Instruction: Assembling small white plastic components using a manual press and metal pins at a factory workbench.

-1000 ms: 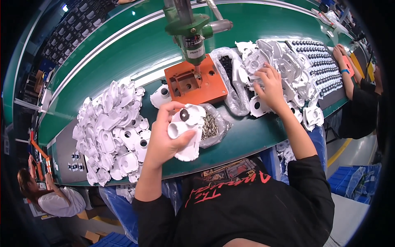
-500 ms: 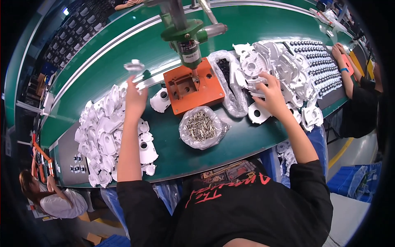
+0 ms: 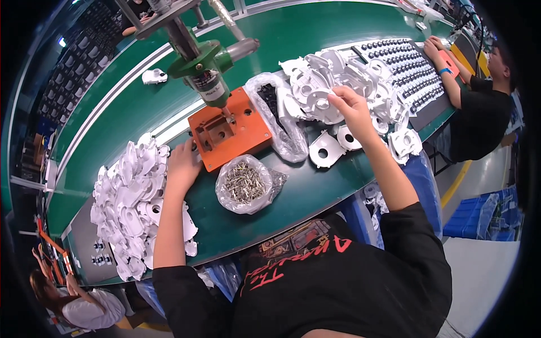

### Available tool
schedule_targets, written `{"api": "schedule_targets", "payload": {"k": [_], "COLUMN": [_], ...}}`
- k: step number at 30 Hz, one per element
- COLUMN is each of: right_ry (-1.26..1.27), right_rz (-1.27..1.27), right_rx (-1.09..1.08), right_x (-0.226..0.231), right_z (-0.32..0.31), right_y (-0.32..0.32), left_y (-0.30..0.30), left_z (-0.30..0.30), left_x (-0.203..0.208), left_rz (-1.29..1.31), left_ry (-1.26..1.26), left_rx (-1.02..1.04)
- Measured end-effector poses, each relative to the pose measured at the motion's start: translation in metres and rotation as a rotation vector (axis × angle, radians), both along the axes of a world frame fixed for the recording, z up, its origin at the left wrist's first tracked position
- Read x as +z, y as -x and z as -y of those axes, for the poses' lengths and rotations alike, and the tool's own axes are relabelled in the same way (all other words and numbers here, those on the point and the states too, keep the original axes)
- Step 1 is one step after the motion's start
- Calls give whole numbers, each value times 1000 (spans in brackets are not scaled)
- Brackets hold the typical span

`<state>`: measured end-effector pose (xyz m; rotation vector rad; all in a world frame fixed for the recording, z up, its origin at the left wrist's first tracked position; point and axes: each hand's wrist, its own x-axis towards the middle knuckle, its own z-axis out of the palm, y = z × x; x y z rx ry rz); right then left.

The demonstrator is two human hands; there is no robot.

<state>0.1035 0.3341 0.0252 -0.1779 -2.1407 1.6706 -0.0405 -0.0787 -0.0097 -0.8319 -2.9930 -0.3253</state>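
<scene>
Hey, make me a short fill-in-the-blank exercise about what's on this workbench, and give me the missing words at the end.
1. The block under the green machine head is coloured ____.
2. In the picture, the left hand is to the ____ of that block.
3. The right hand is at a pile of parts coloured ____.
4. The small pieces in the clear plastic bag look made of ____.

Missing words: orange; left; white; metal.
</scene>
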Motion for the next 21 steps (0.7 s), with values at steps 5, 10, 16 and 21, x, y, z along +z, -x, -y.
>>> {"api": "schedule_targets", "payload": {"k": [5,10,16,21], "right_ry": [209,609,582,761], "right_rz": [-35,-79,-122,-128], "right_rx": [84,243,434,474], "right_x": [1,1,19,29], "right_z": [15,60,133,177], "right_y": [-7,-2,5,11], "left_y": [-23,-57,-120,-158], "left_z": [4,11,-61,-98], "left_x": [41,73,77,66], "left_rz": [107,244,548,582], "left_ry": [-92,-456,-1632,-1705], "left_rx": [169,284,-56,-179]}}
